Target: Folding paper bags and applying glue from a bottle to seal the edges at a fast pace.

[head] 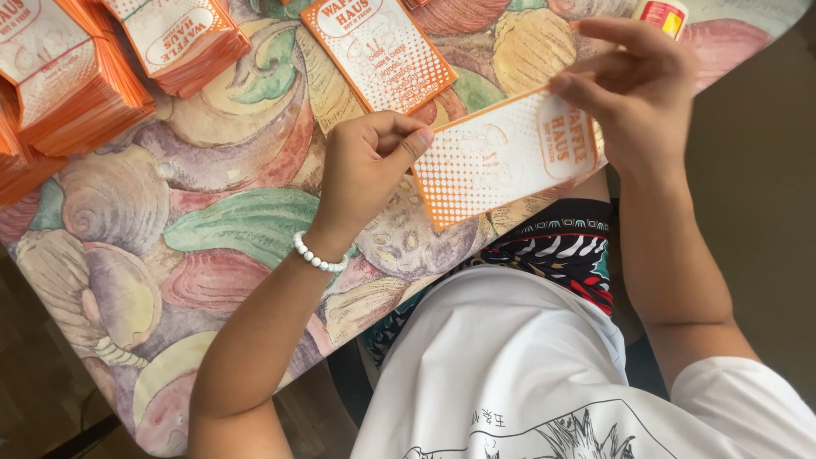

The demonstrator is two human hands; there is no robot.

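An orange-and-white printed paper sleeve with a dotted pattern is held flat over the table's near edge. My left hand, with a white bead bracelet at the wrist, pinches its left end between thumb and fingers. My right hand grips its right end from above, fingers curled over the top edge. A second, similar sleeve lies flat on the table just beyond my left hand.
Stacks of the same orange sleeves stand at the far left, with a taller pile beside them. The tablecloth has a shell-and-fruit print. A small red-and-yellow labelled bottle stands beyond my right hand. My lap lies below the table edge.
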